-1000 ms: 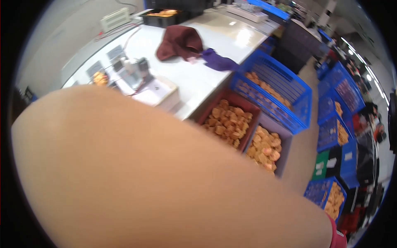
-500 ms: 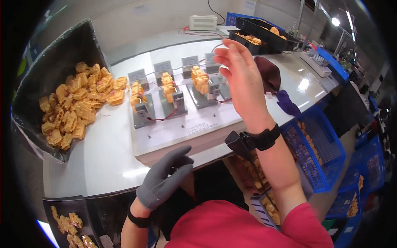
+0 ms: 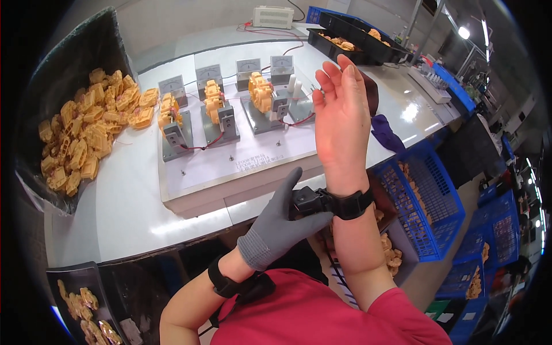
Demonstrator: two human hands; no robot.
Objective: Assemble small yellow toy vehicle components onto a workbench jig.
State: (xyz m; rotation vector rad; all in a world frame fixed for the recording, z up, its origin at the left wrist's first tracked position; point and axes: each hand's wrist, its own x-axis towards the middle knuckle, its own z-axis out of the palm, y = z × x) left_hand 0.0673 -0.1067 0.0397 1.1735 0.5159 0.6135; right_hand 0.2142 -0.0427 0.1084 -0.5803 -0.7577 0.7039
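My left hand (image 3: 273, 227), in a grey glove, reaches across to my right wrist. Its thumb and fingers close around a small black box-shaped device (image 3: 307, 200) on the black wrist strap (image 3: 352, 205). My bare right hand (image 3: 343, 126) is raised, palm showing, fingers apart and slightly bent, with nothing in it. Behind it stands a white test board (image 3: 215, 176) with several grey fixtures. Yellow plastic parts (image 3: 260, 92) sit upright on three of these fixtures, and small gauges (image 3: 248, 67) stand behind them. Another fixture (image 3: 300, 106), partly behind my right hand, bears white posts.
A black bin (image 3: 115, 43) on its side spills yellow parts (image 3: 80, 129) onto the table at left. A black tray (image 3: 95, 282) of parts lies lower left. Black trays (image 3: 345, 49), a purple cloth (image 3: 386, 133) and blue crates (image 3: 443, 201) are at right. A pale instrument (image 3: 273, 17) stands behind.
My left hand has moved right and up from the table edge and taken hold of the device on my right wrist. My right hand has turned its palm toward view. The view has shifted slightly.
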